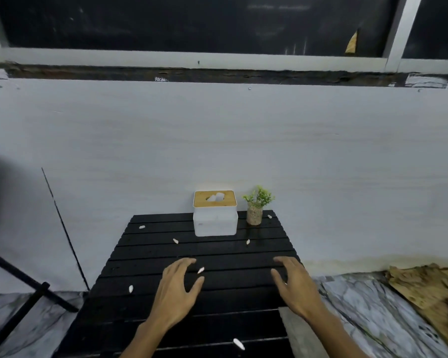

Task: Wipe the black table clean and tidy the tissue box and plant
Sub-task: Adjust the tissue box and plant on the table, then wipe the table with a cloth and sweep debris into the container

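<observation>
Black table (140,254): one, slatted, its far edge against a pale wall (217,138).
White scraps: seven plain to see, scattered over the slats; one (200,270) lies just beside the left fingertips, one (238,343) near the front edge between the forearms.
Tissue box (215,220): one, white with a wooden lid, tissue showing in the slot; it stands at the far edge of the table, about mid-width.
Plant (255,208): one, a green sprig in a small speckled pot, upright, just right of the box and apart from it.
Left hand (175,293): palm down over the table's middle, fingers spread and relaxed, holding nothing; whether it touches the slats cannot be told.
Right hand (296,285): palm down near the right edge, fingers loose and spread, holding nothing.
Box and plant from the hands: both well beyond the fingertips, the box ahead between the two hands, the plant nearer the right one's line.
In between: two scraps, (176,241) and (248,242), lie on the slats.
Around: dark window (192,21) above the wall; black stand (23,293) at left; marbled floor (373,306); worn cardboard (424,288) at right.
</observation>
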`<state>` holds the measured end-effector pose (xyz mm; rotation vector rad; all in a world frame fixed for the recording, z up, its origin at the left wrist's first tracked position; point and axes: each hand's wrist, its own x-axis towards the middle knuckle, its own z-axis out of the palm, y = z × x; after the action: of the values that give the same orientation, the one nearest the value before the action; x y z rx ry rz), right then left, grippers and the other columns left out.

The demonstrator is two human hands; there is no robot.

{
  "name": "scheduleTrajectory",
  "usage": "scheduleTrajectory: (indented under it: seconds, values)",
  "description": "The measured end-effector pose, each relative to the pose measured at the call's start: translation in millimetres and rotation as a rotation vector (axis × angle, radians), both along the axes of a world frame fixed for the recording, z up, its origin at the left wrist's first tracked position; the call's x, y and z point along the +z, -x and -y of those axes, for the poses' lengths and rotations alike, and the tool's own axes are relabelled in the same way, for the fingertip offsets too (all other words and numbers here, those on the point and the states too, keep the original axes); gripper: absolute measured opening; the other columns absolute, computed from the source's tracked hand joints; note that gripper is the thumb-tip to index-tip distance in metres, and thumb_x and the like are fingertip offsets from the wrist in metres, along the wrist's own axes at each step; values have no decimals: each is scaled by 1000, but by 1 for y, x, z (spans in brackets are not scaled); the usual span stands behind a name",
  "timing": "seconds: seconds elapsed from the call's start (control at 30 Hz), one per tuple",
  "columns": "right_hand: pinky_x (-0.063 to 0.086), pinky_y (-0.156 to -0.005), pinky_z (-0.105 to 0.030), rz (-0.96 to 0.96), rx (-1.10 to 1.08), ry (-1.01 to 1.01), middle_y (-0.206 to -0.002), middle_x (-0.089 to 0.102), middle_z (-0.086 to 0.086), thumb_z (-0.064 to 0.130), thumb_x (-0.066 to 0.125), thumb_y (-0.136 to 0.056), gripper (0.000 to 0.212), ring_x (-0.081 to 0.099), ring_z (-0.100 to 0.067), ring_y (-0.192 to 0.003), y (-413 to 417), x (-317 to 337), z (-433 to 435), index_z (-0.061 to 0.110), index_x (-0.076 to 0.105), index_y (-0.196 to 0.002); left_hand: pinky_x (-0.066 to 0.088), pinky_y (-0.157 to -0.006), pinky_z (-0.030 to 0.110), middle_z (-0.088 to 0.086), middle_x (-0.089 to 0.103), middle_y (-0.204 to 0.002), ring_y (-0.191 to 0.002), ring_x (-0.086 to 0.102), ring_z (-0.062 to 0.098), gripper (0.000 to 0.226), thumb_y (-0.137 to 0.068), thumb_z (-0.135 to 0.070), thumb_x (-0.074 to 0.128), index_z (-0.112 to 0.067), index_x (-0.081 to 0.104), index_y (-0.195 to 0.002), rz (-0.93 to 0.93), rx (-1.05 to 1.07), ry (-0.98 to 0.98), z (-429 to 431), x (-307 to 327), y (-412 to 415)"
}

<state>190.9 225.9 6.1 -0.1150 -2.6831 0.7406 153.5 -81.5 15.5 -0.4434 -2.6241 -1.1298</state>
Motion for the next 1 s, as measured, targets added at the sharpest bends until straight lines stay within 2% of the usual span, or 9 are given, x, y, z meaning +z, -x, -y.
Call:
scheduleTrajectory:
  seconds: [0.1,0.2,0.27,0.33,0.47,0.7,0.8,0.93,1.0]
  values:
    - [40,-108,-33,68,-54,-140,-139,57,2,65,30,-98,63,50,-24,-134,-50,-18,-15,23,57,-136,33,-107,26,-16,51,-129,-130,38,9,38,-93,-41,57,-25,56,-128,-21,30,58,7,-13,-25]
    - [9,-125,-45,279,-92,-279,-167,19,11,86,-8,-78,98,9,-26,-156,-94,-41,-16,39,30,-155,32,-110,31,-10,52,-136,-135,38,14,46,-95,-51,45,-23,56,-130,15,38,161,12,-29,-44]
    - [-5,-124,-48,359,-102,-307,-166,-9,15,92,-15,-69,102,-10,-27,-157,-112,-50,-9,47,7,-158,25,-113,30,-9,47,-144,-140,32,14,67,-88,-64,26,-24,54,-134,40,31,242,14,-38,-53]
    - [-8,-124,-50,389,-123,-322,-163,-22,12,91,-20,-67,100,-17,-30,-155,-117,-55,-2,47,-7,-156,18,-115,28,-9,43,-149,-144,27,14,78,-84,-66,14,-23,52,-137,40,33,287,15,-47,-57]
    - [1,-126,-49,359,-175,-302,-169,-9,5,80,-32,-69,101,-13,-35,-156,-110,-57,5,43,-4,-159,11,-117,28,-6,39,-152,-146,22,14,77,-87,-64,13,-21,51,-139,17,39,316,13,-56,-61]
    - [-5,-127,-47,342,-101,-272,-170,-9,-4,66,-38,-73,101,-14,-32,-156,-96,-52,36,30,-4,-161,9,-118,28,-5,37,-153,-147,20,14,77,-88,-62,10,-20,48,-141,31,56,315,10,-54,-64]
    - [-6,-125,-43,329,-2,-255,-170,-3,-5,64,-29,-83,92,-9,-31,-156,-97,-51,57,27,2,-161,8,-117,27,-5,36,-154,-147,19,13,78,-88,-62,9,-21,46,-142,49,59,323,8,-52,-65]
    - [5,-120,-42,292,119,-311,-166,26,-6,52,4,-105,67,17,-29,-155,-117,-55,63,21,29,-159,10,-117,27,-4,37,-153,-146,21,15,74,-90,-59,12,-20,47,-141,52,58,342,9,-50,-66]
    - [4,-123,-40,264,113,-301,-168,19,-1,52,4,-105,64,9,-26,-156,-128,-57,58,26,26,-160,9,-117,27,-3,37,-153,-146,21,15,68,-92,-55,16,-19,47,-142,56,56,347,9,-49,-66]
